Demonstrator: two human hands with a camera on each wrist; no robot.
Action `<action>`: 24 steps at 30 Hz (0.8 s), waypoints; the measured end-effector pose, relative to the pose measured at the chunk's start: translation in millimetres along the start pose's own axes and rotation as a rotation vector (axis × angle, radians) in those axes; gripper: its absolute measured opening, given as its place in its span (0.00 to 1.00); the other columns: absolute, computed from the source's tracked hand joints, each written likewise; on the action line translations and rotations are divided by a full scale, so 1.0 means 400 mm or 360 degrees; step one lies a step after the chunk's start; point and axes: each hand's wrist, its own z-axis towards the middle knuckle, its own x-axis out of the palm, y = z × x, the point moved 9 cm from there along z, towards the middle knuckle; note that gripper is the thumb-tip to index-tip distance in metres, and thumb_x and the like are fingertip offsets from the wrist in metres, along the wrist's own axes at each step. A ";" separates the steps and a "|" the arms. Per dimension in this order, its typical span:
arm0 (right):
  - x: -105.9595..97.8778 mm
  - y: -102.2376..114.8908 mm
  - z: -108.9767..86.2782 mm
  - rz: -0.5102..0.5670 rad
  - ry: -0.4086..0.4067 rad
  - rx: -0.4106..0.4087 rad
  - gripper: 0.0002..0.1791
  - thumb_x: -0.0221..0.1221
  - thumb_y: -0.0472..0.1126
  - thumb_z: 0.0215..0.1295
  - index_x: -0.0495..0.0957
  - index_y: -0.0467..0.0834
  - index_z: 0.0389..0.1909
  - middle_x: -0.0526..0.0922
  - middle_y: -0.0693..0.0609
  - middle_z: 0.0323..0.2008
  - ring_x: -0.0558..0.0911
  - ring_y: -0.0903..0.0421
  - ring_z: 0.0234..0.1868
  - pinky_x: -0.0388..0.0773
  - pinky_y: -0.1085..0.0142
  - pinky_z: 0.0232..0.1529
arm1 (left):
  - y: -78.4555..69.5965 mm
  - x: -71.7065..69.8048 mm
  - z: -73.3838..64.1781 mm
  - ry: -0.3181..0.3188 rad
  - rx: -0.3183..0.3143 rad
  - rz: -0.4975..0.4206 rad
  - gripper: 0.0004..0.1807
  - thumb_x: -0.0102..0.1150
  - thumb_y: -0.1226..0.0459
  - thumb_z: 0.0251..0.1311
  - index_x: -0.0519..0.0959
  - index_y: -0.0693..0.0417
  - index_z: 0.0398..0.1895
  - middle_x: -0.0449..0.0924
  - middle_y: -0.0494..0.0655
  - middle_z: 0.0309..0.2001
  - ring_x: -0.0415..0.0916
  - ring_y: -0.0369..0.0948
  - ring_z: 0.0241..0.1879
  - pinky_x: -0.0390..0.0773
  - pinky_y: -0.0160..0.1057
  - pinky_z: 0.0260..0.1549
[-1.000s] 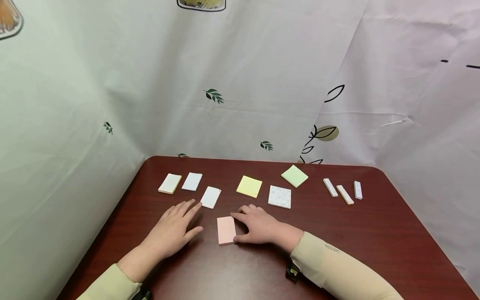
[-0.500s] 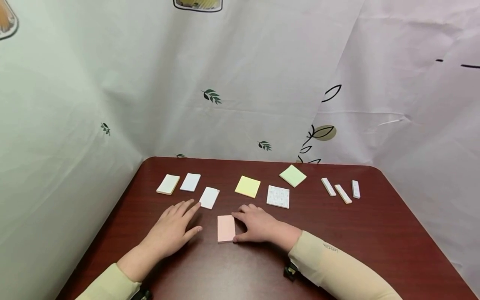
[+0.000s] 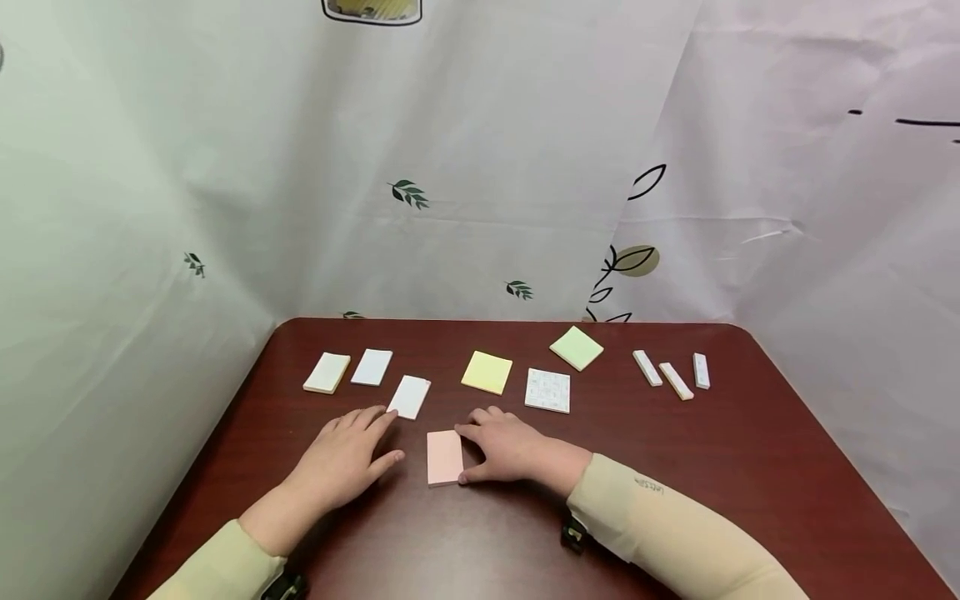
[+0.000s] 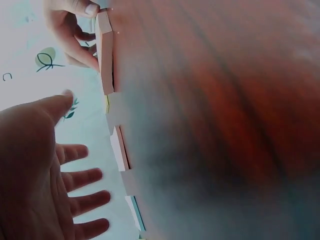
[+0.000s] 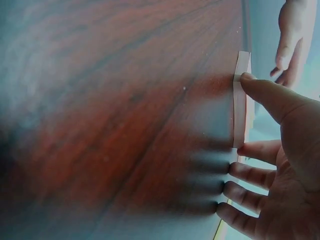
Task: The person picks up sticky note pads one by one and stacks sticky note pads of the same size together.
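Observation:
A pink sticky note pad (image 3: 445, 458) lies on the dark red-brown table in front of the person. The right hand (image 3: 504, 447) holds it from the right, thumb at the near corner and index finger at the far corner; in the right wrist view the thumb and index finger span the pad (image 5: 240, 107). To the left, the left hand (image 3: 341, 458) is held low over the table with fingers spread and nothing in it. Its index fingertip overlaps the near edge of a white pad (image 3: 409, 397) in the head view.
Farther back lie a cream pad (image 3: 327, 372), a pale blue-white pad (image 3: 371, 367), a yellow pad (image 3: 487, 372), a patterned white pad (image 3: 547, 390) and a green pad (image 3: 576, 347). Three narrow strips (image 3: 677, 381) lie at the right. Printed white sheeting (image 3: 465, 167) walls the table (image 3: 750, 467).
The head view has turned slightly, so the pads and strips sit farther left in the picture. Both hands keep nearly the same pose, the right one still at the pink pad.

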 end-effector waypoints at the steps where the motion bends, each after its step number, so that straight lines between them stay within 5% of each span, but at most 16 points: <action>1: 0.000 -0.001 -0.001 -0.0003 0.0001 0.0001 0.42 0.63 0.68 0.58 0.71 0.49 0.69 0.73 0.51 0.58 0.71 0.54 0.54 0.71 0.60 0.57 | 0.001 0.003 0.007 0.0021 -0.0019 -0.0015 0.35 0.59 0.46 0.64 0.71 0.57 0.68 0.73 0.57 0.63 0.70 0.57 0.62 0.69 0.60 0.57; 11: 0.001 0.000 0.005 -0.0039 0.0000 -0.0003 0.42 0.63 0.69 0.57 0.71 0.50 0.69 0.73 0.52 0.57 0.72 0.54 0.55 0.71 0.61 0.58 | 0.040 0.039 0.113 0.0180 -0.0365 -0.0347 0.36 0.61 0.54 0.64 0.66 0.66 0.69 0.73 0.65 0.62 0.72 0.60 0.60 0.72 0.60 0.54; 24: 0.001 -0.006 0.003 -0.0067 0.0002 0.0005 0.43 0.62 0.69 0.58 0.71 0.50 0.69 0.73 0.52 0.57 0.72 0.54 0.52 0.72 0.61 0.55 | 0.028 0.074 0.228 0.0277 -0.0536 -0.0250 0.42 0.63 0.52 0.63 0.60 0.71 0.70 0.69 0.72 0.60 0.68 0.66 0.60 0.73 0.62 0.52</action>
